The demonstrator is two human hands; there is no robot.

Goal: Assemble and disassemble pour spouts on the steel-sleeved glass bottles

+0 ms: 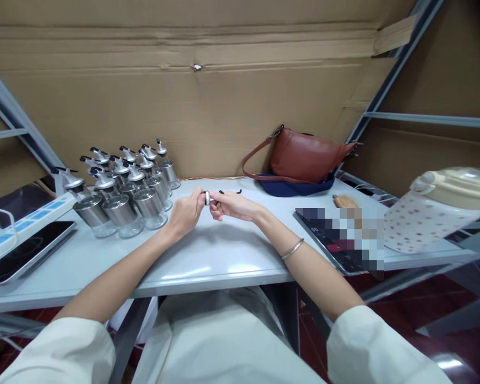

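Observation:
My left hand (188,212) and my right hand (231,205) meet above the middle of the grey table (208,261). Both pinch a small silver ring-shaped cap (207,198) held between their fingertips. A thin silver bracelet (292,249) sits on my right wrist. To the left of my hands stand several glass bottles with steel bands and silver pour spouts (122,192), packed close together. A small black part (238,191) lies on the table just behind my right hand.
A brown leather bag (306,154) rests on a blue cloth at the back right. A dark flat panel (24,250) and a white power strip (32,218) lie at the left. A cream appliance (456,186) stands far right. Cardboard lines the wall behind.

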